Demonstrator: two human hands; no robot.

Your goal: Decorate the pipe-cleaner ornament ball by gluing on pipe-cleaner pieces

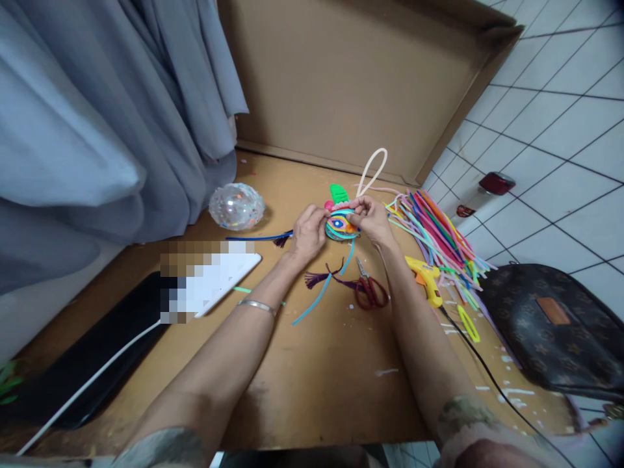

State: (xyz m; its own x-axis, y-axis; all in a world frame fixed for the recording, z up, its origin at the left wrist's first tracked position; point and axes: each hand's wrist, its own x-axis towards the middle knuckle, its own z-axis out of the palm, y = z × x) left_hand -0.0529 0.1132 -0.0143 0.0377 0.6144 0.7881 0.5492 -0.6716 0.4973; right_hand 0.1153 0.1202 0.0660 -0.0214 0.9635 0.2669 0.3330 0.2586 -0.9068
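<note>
A small round colourful craft ornament (338, 225), with an eye-like pattern, a green leaf piece (338, 194) and a cream loop (374, 170) on top, is held between my hands. My left hand (311, 229) grips its left side with fingers closed. The fingers of my right hand (371, 220) pinch its upper right edge; whether they also hold a small piece is hidden. Just below lie a light blue strip (312, 307), a dark purple tassel (318, 279) and red-handled scissors (371, 292). A second dark tassel (281, 240) and a blue strip (258, 238) lie beside my left hand.
Right of my arm are a yellow glue gun (428, 281) with a black cord, a pile of coloured strips (439, 234) and a brown patterned bag (556, 325). At left stand a clear ball (236, 207) and a white power strip (229, 276). Cardboard (361, 84) rises behind.
</note>
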